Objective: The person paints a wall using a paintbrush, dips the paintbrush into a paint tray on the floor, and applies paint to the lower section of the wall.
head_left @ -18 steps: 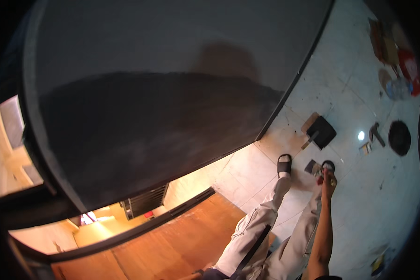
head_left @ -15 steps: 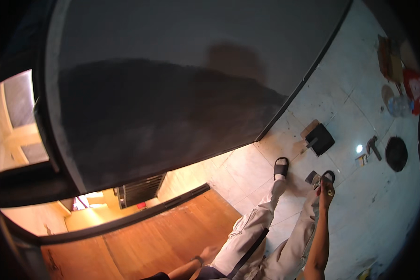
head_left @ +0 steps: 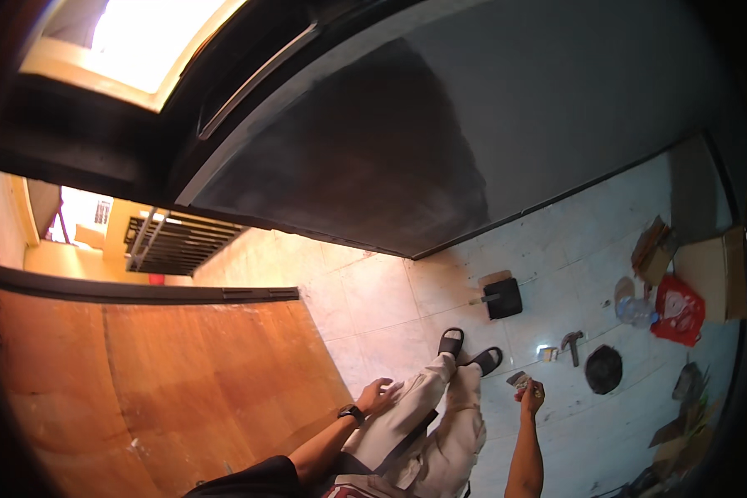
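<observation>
A paintbrush (head_left: 517, 379) with dark bristles is in my right hand (head_left: 531, 397), whose fingers are closed round it. It is held out over the floor, to the right of my sandalled feet. My left hand (head_left: 379, 397) hangs beside my left thigh with its fingers apart and nothing in it; a dark watch is on that wrist. Ahead stands a large grey panel (head_left: 548, 100), with a darker, wet-looking patch (head_left: 373, 141) across its left part. A black square tray (head_left: 502, 298) lies on the tiles below the panel, a short handle or stick at its left side.
An orange-brown wooden door leaf (head_left: 183, 365) fills the lower left. To the right on the floor are a hammer (head_left: 572, 347), a round black lid or dish (head_left: 603, 369), a clear plastic bottle (head_left: 636, 312), a red bag (head_left: 679, 311) and a cardboard box (head_left: 714, 274).
My view has swung to the right. My right hand with the paintbrush has moved away from my right foot, out over the floor. My left hand now shows more fully.
</observation>
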A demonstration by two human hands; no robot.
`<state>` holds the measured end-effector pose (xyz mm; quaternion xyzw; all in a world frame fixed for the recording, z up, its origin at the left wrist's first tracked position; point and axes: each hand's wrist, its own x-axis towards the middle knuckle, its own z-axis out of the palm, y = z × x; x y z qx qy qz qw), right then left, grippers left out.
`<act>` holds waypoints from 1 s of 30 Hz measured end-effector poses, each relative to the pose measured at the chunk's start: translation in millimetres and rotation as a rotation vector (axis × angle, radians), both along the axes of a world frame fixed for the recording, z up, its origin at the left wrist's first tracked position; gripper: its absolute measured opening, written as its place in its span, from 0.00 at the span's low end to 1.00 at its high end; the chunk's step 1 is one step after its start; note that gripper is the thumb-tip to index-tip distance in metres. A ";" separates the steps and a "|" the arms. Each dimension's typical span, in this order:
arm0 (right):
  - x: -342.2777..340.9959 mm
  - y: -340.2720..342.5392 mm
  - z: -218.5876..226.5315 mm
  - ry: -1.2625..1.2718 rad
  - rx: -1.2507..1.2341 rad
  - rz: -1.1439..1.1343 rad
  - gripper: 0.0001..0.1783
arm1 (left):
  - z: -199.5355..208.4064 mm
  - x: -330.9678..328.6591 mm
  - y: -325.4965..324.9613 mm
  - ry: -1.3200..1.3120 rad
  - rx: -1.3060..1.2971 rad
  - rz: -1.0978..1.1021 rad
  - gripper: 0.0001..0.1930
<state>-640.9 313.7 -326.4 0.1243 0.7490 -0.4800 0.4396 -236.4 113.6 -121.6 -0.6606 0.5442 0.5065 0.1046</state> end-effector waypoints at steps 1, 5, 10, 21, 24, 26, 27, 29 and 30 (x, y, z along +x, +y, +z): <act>-10.2 9.9 6.5 0.040 0.029 0.035 0.14 | -3.2 0.6 6.5 -0.019 0.027 0.014 0.28; -40.1 4.8 22.5 0.086 0.036 0.065 0.14 | -28.3 12.5 13.4 -0.081 0.063 0.022 0.27; -54.4 -43.9 37.2 0.132 0.015 0.181 0.13 | -66.6 19.6 27.2 -0.100 0.093 0.056 0.28; -84.1 -108.5 70.7 0.095 -0.150 0.591 0.11 | -106.0 -122.7 -7.4 0.139 -0.099 0.228 0.25; -116.6 -119.4 60.5 0.063 -0.111 0.609 0.11 | -117.3 -193.1 -8.7 0.283 -0.121 0.401 0.19; -128.3 -127.5 33.1 0.051 -0.223 0.678 0.11 | -139.9 -221.9 4.0 0.308 -0.117 0.442 0.18; -142.1 -127.1 15.0 0.082 -0.255 0.700 0.11 | -150.9 -239.4 12.2 0.347 -0.117 0.480 0.17; -161.5 -131.4 -17.5 0.079 -0.270 0.718 0.11 | -170.7 -266.0 24.2 0.385 -0.096 0.386 0.18; -173.6 -131.2 -38.5 0.139 -0.296 0.753 0.11 | -176.8 -279.0 24.6 0.418 -0.101 0.309 0.18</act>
